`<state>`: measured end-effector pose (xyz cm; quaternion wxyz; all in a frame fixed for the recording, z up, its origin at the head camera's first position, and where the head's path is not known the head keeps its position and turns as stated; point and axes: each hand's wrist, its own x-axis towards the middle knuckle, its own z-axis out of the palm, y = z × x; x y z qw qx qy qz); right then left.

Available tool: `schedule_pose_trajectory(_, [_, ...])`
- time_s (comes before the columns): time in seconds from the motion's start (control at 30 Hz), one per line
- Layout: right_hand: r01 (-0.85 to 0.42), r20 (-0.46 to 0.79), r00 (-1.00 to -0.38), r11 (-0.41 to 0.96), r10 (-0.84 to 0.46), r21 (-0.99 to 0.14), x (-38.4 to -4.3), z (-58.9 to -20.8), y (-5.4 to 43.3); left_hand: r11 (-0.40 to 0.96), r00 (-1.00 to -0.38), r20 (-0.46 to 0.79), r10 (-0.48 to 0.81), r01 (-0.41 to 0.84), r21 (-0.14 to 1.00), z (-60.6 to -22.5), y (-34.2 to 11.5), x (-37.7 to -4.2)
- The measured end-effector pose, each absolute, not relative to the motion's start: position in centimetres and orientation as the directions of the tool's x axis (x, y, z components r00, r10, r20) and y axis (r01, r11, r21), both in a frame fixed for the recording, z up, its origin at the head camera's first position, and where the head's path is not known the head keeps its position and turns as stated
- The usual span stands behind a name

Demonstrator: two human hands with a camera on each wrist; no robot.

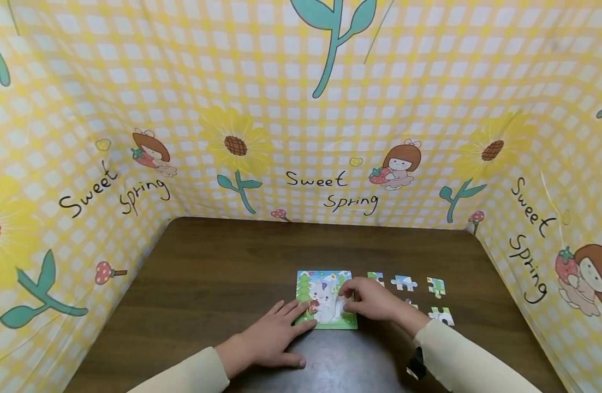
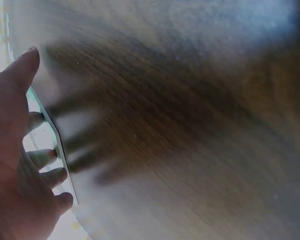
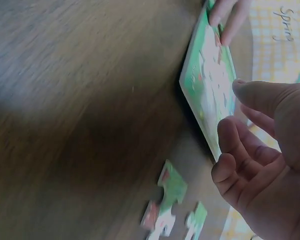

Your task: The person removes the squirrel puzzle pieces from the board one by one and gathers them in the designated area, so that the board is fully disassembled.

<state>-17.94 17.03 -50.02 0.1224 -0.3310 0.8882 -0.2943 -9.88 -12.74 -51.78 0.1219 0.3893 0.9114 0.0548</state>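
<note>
A puzzle board [image 1: 335, 325] with a white cartoon cat on a green and blue scene lies flat on the table. My left hand [image 1: 271, 335] rests at its lower left, fingers spread and straight, fingertips on the board and thumb on the table. In the left wrist view, those fingers [image 2: 50, 177] reach over the board's thin edge. Above the board's right side is my right hand [image 1: 371, 300], thumb and index finger toward the picture and apart. The right wrist view shows its other fingers [image 3: 232, 137] loosely curled, with nothing visible between them.
Several loose jigsaw pieces [image 1: 436, 287] lie to the right of the board, one partly behind my right hand. The dark wooden table [image 1: 222, 256] is enclosed by a yellow checked cloth [image 1: 301, 125] at the back and both sides.
</note>
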Motion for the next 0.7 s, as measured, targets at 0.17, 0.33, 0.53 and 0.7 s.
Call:
schedule_pose_trajectory(0.17, [-0.532, -0.039, -0.73, 0.603, -0.683, -0.595, -18.0, -50.5, 15.2, 0.685, -0.664, -0.171, 0.728, 0.708, 0.172, -51.6, -12.6, -9.7])
schedule_pose_trajectory(0.33, [-0.519, -0.071, -0.724, 0.61, -0.686, -0.599, -17.7, -50.5, 14.0, 0.698, -0.668, -0.2, 0.716, 0.691, 0.189, -51.8, -12.6, -9.8])
schedule_pose_trajectory(0.53, [-0.514, -0.092, -0.715, 0.612, -0.692, -0.601, -17.5, -50.6, 13.2, 0.708, -0.673, -0.222, 0.706, 0.676, 0.202, -51.9, -12.6, -9.7])
schedule_pose_trajectory(0.7, [-0.525, -0.089, -0.701, 0.597, -0.707, -0.607, -17.3, -50.7, 12.7, 0.715, -0.675, -0.234, 0.699, 0.668, 0.208, -51.7, -12.5, -9.7])
